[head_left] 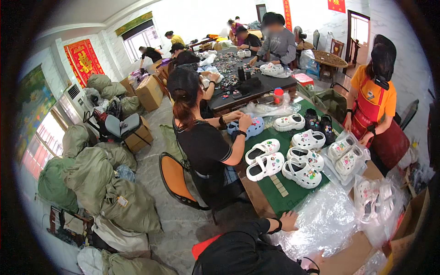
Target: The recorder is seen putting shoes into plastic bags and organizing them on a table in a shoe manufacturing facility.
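My left hand, a black band at its wrist, rests on the edge of a clear plastic bag, fingers stretched out and apart. Low in the picture, my right hand is by the bag's near edge; its fingers are blurred and partly cut off. The bag lies crumpled and flat on the table. Just beyond it, white clogs with colourful charms stand on a green mat. To the right, a bagged pair of white clogs and more wrapped clogs lie close by.
A co-worker in black handles a blue clog to my left. Across the table stands a person in a red apron. An open cardboard box sits at the right edge. Large stuffed sacks line the floor at left.
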Tool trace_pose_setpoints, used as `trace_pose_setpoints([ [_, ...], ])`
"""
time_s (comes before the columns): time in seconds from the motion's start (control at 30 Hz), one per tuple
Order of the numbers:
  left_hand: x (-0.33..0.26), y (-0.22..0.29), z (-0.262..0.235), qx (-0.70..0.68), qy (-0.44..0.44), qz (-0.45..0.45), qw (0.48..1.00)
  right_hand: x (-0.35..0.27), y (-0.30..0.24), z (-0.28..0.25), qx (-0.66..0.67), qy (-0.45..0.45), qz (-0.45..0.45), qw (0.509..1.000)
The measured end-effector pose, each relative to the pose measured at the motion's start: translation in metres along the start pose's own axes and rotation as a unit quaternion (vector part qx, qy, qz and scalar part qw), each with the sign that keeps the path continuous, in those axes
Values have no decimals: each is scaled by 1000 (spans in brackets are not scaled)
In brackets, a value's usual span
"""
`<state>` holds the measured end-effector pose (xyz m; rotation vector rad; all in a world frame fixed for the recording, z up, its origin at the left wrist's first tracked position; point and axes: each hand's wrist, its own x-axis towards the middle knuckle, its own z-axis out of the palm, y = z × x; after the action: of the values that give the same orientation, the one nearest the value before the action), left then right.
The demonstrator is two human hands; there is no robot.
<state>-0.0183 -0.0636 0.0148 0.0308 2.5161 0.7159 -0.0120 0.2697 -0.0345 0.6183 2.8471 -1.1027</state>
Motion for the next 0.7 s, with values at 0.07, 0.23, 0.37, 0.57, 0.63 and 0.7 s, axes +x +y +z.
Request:
trace_pose_setpoints([
  [0.07, -13, 7, -11, 13, -13, 8, 1000, -4, -3, 3, -10, 3, 5, 1000],
  [0.23, -1, -2, -2, 46, 40, 31, 998, 9, 5, -1, -36, 12, 0, 999],
  [0.37, 5, 0, -14, 11, 22, 7, 1000, 12, 10, 3, -57, 22, -2, 998],
  [0.57, 11, -3, -5, 6, 119, 56, 991, 12, 30, 2, -89, 40, 7, 995],
  [0.63, 18, -8, 5, -128, 102, 78, 983, -4, 50, 7, -104, 52, 28, 993],
  [0.7, 25, -16, 10, -133, 96, 75, 984, -21, 6, -25, -250, -33, -37, 967],
])
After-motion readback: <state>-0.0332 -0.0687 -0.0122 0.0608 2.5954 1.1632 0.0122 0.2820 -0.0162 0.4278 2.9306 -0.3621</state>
